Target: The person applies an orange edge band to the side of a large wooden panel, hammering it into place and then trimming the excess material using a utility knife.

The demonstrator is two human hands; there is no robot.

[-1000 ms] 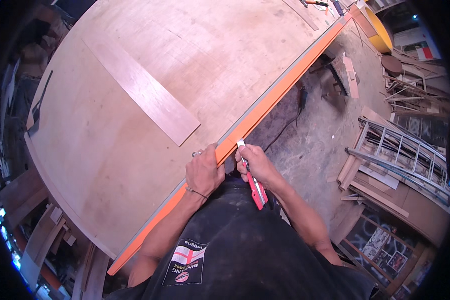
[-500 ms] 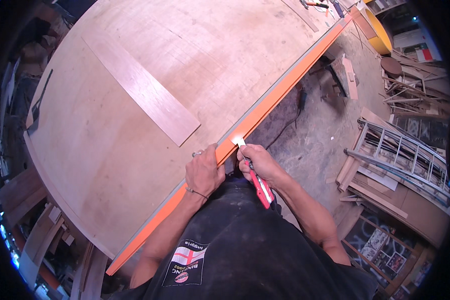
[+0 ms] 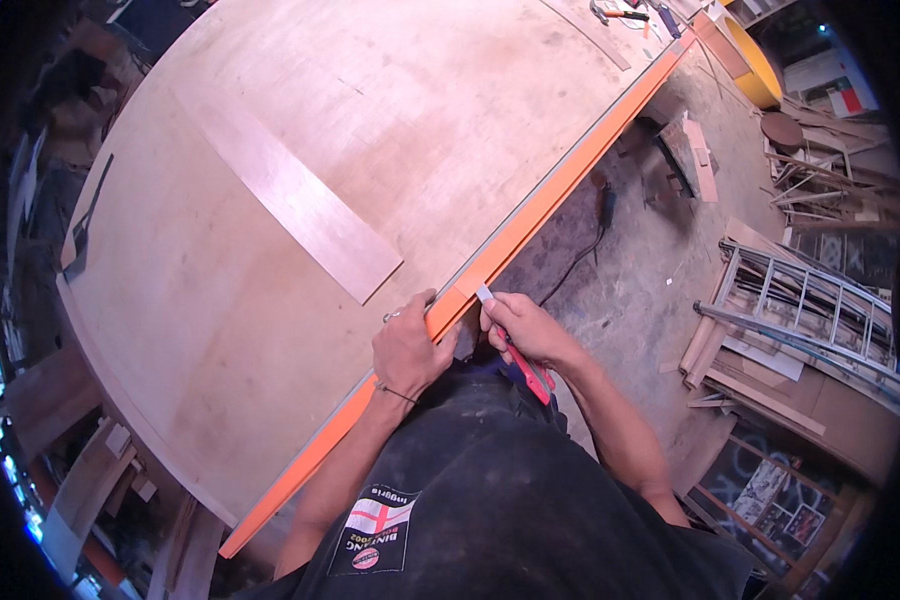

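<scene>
A long orange strip (image 3: 570,178) runs diagonally along the near edge of a large pale wooden panel (image 3: 240,380). My left hand (image 3: 408,348) is closed over this edge, gripping the orange strip, with its fingers on the panel side and its thumb on the near side. In my right hand (image 3: 526,328) is a red-handled utility knife (image 3: 536,378). Its blade points up and reaches the near side of the strip, just right of my left hand. A flat, narrow wooden board (image 3: 305,218) lies on the panel beyond my left hand.
A hammer (image 3: 622,14) and other tools lie at the panel's far corner. A metal ladder (image 3: 800,298) rests over stacked boards at right. A dark cable (image 3: 576,262) trails on the concrete floor beside the panel. More wood pieces (image 3: 95,490) stand at lower left.
The knife's blade has shifted slightly down and right, and its handle has turned lower with my right hand. My left hand keeps its grip. The whole view has shifted slightly.
</scene>
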